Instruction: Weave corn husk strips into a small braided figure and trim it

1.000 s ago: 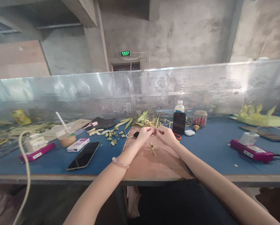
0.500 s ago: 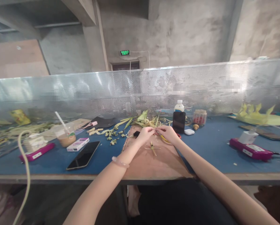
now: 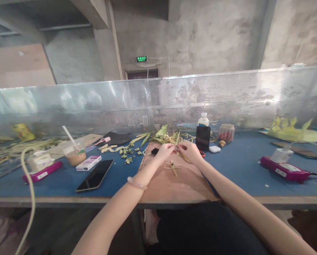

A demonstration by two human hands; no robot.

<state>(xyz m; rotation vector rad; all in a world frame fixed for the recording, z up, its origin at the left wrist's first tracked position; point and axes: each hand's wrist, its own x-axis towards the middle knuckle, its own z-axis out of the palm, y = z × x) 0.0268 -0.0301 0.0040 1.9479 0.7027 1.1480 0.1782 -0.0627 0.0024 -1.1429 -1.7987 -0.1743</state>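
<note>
My left hand [image 3: 166, 151] and my right hand [image 3: 189, 151] meet over the far half of a wooden board [image 3: 174, 187], fingers pinched close together. A thin pale strip shows between the fingertips, too small to make out clearly. On the board just below my hands lies a small figure of yellow-green strips [image 3: 172, 166], with thin arms spread out. Behind the fingers is a heap of dried leaf strips [image 3: 165, 134]. A black object [image 3: 155, 151] lies left of my left hand, and an orange-red loop [image 3: 202, 153] is partly hidden beside my right wrist.
A propped phone [image 3: 202, 138], white earbud case [image 3: 214, 149], bottle [image 3: 203, 119] and jar [image 3: 226, 132] stand right of the board. Left are a flat phone [image 3: 95, 175], small box [image 3: 88, 163], drink cup [image 3: 75, 155] and power strip [image 3: 43, 172]. A perforated metal screen [image 3: 108, 106] runs behind.
The fingers of my right hand have shifted slightly and curled more. My left hand stays nearly in place, and the small figure lies where it was.
</note>
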